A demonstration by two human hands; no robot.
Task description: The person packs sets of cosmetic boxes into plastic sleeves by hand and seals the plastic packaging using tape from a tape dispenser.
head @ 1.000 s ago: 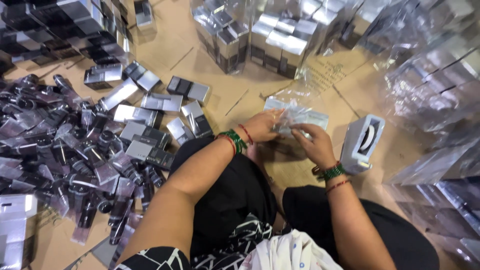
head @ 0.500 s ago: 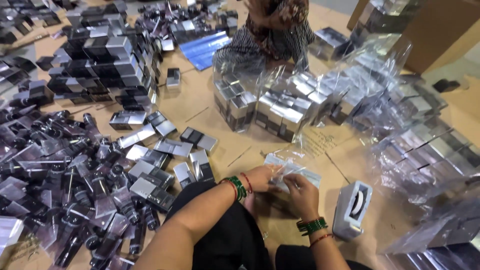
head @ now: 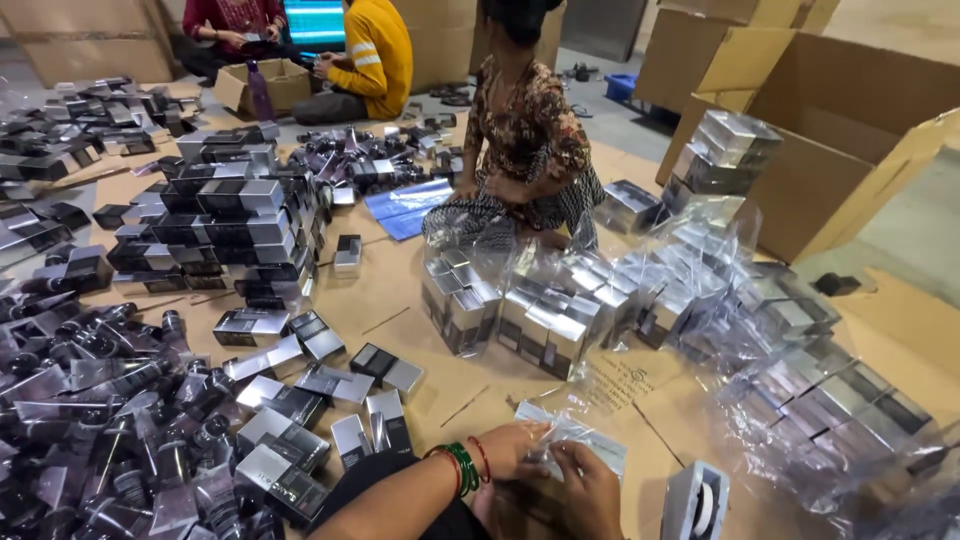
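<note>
Both my hands hold a clear plastic bag low in the view, over brown cardboard. My left hand, with green and red bangles at the wrist, grips its near edge. My right hand pinches the bag from the right side. A tape dispenser stands just right of my right hand. Small silver-and-black cartons lie loose to the left of my left arm.
A heap of dark tubes fills the left. Stacked cartons stand beyond. Bagged carton bundles sit ahead and to the right. A person in a patterned top sits facing me; two more sit at the back. Open cardboard boxes stand right.
My head has tilted up, so the room and the seated people have come into view and my hands have dropped to the bottom edge. Both hands keep hold of the bag.
</note>
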